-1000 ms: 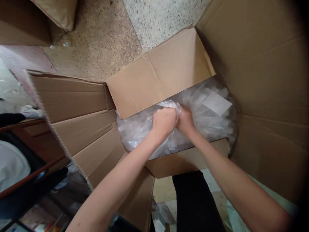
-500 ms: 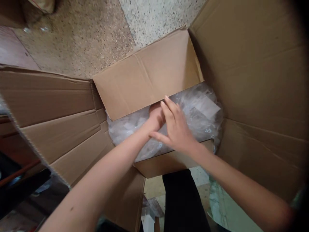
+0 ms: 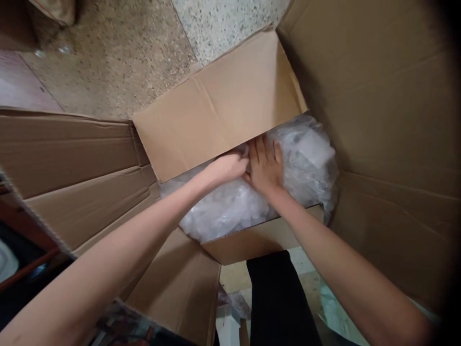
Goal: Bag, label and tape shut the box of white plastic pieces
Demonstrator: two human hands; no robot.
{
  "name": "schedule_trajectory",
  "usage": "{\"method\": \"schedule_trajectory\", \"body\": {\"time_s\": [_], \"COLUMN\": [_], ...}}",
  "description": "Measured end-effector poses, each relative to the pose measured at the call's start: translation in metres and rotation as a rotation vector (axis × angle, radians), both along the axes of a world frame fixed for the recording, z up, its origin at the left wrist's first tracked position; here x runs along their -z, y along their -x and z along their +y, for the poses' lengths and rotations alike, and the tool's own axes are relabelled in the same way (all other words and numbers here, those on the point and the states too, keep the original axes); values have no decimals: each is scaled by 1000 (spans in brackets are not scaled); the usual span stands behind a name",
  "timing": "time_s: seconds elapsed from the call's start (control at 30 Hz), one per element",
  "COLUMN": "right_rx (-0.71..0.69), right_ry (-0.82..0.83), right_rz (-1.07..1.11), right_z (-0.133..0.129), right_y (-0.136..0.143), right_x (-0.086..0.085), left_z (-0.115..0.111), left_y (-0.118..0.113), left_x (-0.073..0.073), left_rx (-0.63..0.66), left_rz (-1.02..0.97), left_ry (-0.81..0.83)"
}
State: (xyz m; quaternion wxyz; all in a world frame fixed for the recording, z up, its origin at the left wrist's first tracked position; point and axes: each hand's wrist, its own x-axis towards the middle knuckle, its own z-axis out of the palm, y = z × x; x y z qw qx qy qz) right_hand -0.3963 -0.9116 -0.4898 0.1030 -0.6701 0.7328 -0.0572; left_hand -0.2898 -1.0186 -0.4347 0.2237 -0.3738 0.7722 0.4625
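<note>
Clear plastic bag: lay inside the cardboard carton, its bulging top [image 3: 234, 206] exposed between the flaps; it looked packed with pale, translucent pieces too jumbled to identify.
Cardboard carton: stood open on the speckled floor [image 3: 118, 67], its side panels [image 3: 382, 115] spread wide around the bag.
Left hand [image 3: 230, 164]: curled against the plastic just beside the far flap's edge; the fingertips were partly hidden, so I could not tell whether it pinched a fold of the bag or merely pushed.
Right hand [image 3: 265, 166]: open, palm down, fingers spread flat on the bag and gripping nothing, just beside the left hand.
Far flap [image 3: 219, 110]: leaned over part of the bag, its free edge just above the hands.
Left flap [image 3: 68, 161]: splayed outward, well away from the bag.
Pale rectangular piece [image 3: 317, 146]: showed toward the right end of the bag, blurred; whether it lay under or on the plastic was unclear.
Done, by my judgement: the bag was filled and sat within the carton.
Left, by my judgement: the plastic was not yet settled flat, as both hands were on it, and the carton was not closed; whether the bag's mouth was sealed could not be seen.
</note>
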Motion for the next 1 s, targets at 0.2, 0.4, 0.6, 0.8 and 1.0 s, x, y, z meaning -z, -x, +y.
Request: {"method": "schedule_trajectory", "body": {"time_s": [0.2, 0.4, 0.6, 0.8, 1.0], "right_rx": [8, -4, 13, -31, -166], "right_ry": [-30, -136, 11, 126, -74], "right_rz": [36, -78, -244, -183, -114], "right_z": [4, -4, 18, 82, 95], "right_y": [-8, -1, 15, -3, -16], "right_x": [6, -8, -60, -82, -31], "left_z": [35, 20, 29, 37, 38], "left_y": [-59, -78, -54, -52, -48], "left_x": [-71, -46, -20, -4, 4], "left_rx": [114, 118, 221, 214, 194], "left_rz": [277, 138, -73, -131, -145], "left_ry": [427, 605, 405, 418, 406]}}
